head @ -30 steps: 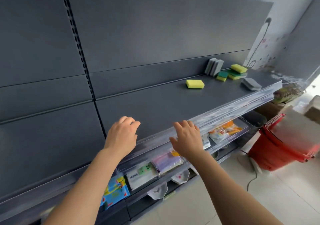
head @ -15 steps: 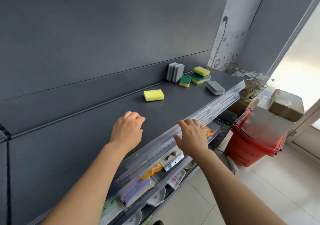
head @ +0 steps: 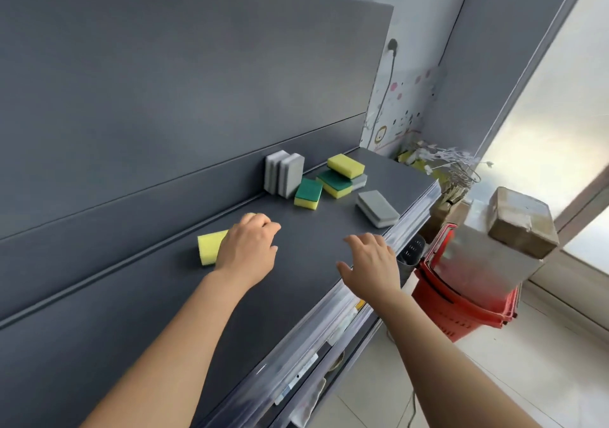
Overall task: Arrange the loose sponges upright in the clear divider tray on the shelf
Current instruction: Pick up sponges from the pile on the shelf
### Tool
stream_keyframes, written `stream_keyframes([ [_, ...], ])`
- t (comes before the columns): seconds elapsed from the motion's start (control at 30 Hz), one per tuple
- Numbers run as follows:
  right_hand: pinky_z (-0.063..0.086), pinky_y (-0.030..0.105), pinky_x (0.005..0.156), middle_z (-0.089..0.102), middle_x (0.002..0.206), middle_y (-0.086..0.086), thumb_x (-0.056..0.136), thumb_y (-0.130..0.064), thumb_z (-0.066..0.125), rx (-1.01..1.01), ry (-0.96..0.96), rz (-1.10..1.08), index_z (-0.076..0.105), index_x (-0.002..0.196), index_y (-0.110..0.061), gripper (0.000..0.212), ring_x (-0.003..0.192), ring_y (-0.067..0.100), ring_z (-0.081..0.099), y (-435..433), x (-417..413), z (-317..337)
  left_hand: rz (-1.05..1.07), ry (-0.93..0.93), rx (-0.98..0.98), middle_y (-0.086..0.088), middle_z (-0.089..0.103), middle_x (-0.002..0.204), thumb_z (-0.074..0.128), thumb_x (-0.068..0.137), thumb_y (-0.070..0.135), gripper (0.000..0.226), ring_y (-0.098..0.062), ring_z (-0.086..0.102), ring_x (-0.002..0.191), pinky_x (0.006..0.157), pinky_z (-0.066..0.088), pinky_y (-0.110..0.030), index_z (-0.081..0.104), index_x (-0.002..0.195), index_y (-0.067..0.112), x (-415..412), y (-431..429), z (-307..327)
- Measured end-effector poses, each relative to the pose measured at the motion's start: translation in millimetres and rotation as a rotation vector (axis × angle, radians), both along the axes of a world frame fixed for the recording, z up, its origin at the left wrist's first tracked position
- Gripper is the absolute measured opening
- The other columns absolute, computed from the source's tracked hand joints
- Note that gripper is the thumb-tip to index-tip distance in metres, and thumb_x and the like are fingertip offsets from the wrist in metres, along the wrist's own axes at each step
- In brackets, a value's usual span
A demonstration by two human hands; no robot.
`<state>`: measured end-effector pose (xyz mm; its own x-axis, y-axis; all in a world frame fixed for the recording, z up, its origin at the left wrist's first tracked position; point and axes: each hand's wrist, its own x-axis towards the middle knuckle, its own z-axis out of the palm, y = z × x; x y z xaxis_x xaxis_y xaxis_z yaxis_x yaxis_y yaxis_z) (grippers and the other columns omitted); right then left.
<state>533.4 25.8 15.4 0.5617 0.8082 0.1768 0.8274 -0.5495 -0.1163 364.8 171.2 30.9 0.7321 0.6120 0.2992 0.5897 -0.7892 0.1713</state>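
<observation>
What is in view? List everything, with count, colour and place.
shelf: one, dark grey, along the wall
upright sponges: about three, grey, against the back panel
sponge pile: three, yellow, green-yellow, grey, far end
green sponge: one, green over yellow, flat beside the pile
flat sponge: one, grey, near the front edge
yellow sponge: one, partly under the left hand
basket: at least one, red, on the floor
white box: one, on the basket
brown box: one, atop the white box
left hand: over the yellow sponge, fingers curled
right hand: open, above the shelf's front
</observation>
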Motion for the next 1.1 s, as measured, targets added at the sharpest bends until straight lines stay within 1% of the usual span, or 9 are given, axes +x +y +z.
stream_keyframes([
  [0.3, 0.031, 0.038, 0.103, 0.043, 0.133, 0.006, 0.087, -0.049, 0.055, -0.001, 0.046, -0.07, 0.043, 0.134, -0.022, 0.056, 0.125, 0.027, 0.037, 51, 101, -13, 0.099, 0.04, 0.047, -0.004, 0.041, 0.141, 0.06, 0.088, 0.028, 0.051, -0.023, 0.034, 0.13, 0.099, 0.037, -0.037, 0.044, 0.136, 0.017, 98, 61, 5],
  [0.4, 0.029, 0.04, 0.106, 0.037, 0.139, 0.01, 0.087, -0.054, 0.052, -0.009, 0.043, -0.085, 0.043, 0.132, -0.022, 0.057, 0.131, 0.029, 0.031, 67, 133, -16, 0.165, 0.045, 0.058, -0.008, 0.035, 0.146, 0.061, 0.087, 0.028, 0.062, -0.025, 0.03, 0.134, 0.1, 0.036, -0.039, 0.035, 0.142, 0.014, 127, 81, 5],
  [0.5, 0.019, 0.044, 0.111, 0.025, 0.149, 0.013, 0.088, -0.061, 0.045, -0.041, 0.044, -0.108, 0.039, 0.133, -0.022, 0.06, 0.14, 0.032, 0.016, 79, 161, -20, 0.214, 0.093, 0.059, -0.009, 0.024, 0.153, 0.058, 0.089, 0.029, 0.072, -0.024, 0.021, 0.139, 0.104, 0.032, -0.038, 0.02, 0.148, 0.01, 153, 97, 4],
  [0.57, 0.019, 0.046, 0.11, 0.023, 0.15, 0.015, 0.089, -0.063, 0.039, -0.057, 0.11, -0.125, 0.035, 0.135, -0.023, 0.062, 0.14, 0.033, 0.017, 86, 175, -24, 0.254, 0.124, 0.062, -0.007, 0.023, 0.154, 0.056, 0.09, 0.029, 0.075, -0.023, 0.019, 0.139, 0.104, 0.03, -0.037, 0.013, 0.149, 0.01, 166, 103, 0],
  [0.63, 0.029, 0.046, 0.104, 0.033, 0.142, 0.014, 0.091, -0.061, 0.036, -0.035, 0.198, -0.123, 0.038, 0.132, -0.022, 0.056, 0.132, 0.033, 0.031, 92, 185, -27, 0.305, 0.121, 0.092, -0.005, 0.035, 0.146, 0.057, 0.089, 0.03, 0.073, -0.023, 0.028, 0.133, 0.099, 0.031, -0.037, 0.017, 0.148, 0.01, 175, 103, -3],
  [0.73, 0.04, 0.041, 0.091, 0.048, 0.126, 0.011, 0.094, -0.051, 0.038, 0.007, 0.242, -0.041, 0.042, 0.126, -0.022, 0.043, 0.114, 0.033, 0.047, 98, 190, -30, 0.372, 0.061, 0.135, -0.008, 0.049, 0.124, 0.063, 0.085, 0.034, 0.063, -0.028, 0.041, 0.116, 0.09, 0.036, -0.04, 0.037, 0.138, 0.012, 183, 100, -1],
  [0.87, 0.042, 0.04, 0.089, 0.052, 0.122, 0.007, 0.087, -0.043, 0.053, 0.03, 0.31, 0.082, 0.036, 0.133, -0.025, 0.052, 0.113, 0.03, 0.048, 107, 191, -31, 0.389, -0.068, 0.045, -0.011, 0.049, 0.11, 0.07, 0.082, 0.025, 0.042, -0.029, 0.045, 0.103, 0.083, 0.042, -0.039, 0.057, 0.119, 0.012, 185, 94, 0],
  [1.0, 0.041, 0.038, 0.089, 0.051, 0.118, 0.006, 0.075, -0.045, 0.064, -0.011, 0.456, 0.109, 0.037, 0.132, -0.021, 0.067, 0.112, 0.028, 0.046, 118, 189, -28, 0.39, -0.13, -0.045, -0.008, 0.051, 0.113, 0.067, 0.084, 0.02, 0.035, -0.028, 0.047, 0.1, 0.08, 0.046, -0.039, 0.055, 0.117, 0.013, 176, 79, -6],
  [1.1, 0.043, 0.034, 0.083, 0.045, 0.11, 0.003, 0.069, -0.043, 0.069, -0.001, 0.546, 0.151, 0.043, 0.122, -0.018, 0.064, 0.107, 0.026, 0.048, 124, 182, -25, 0.415, -0.198, -0.021, -0.008, 0.056, 0.106, 0.064, 0.086, 0.018, 0.036, -0.029, 0.048, 0.099, 0.08, 0.045, -0.04, 0.055, 0.12, 0.014, 165, 69, -7],
])
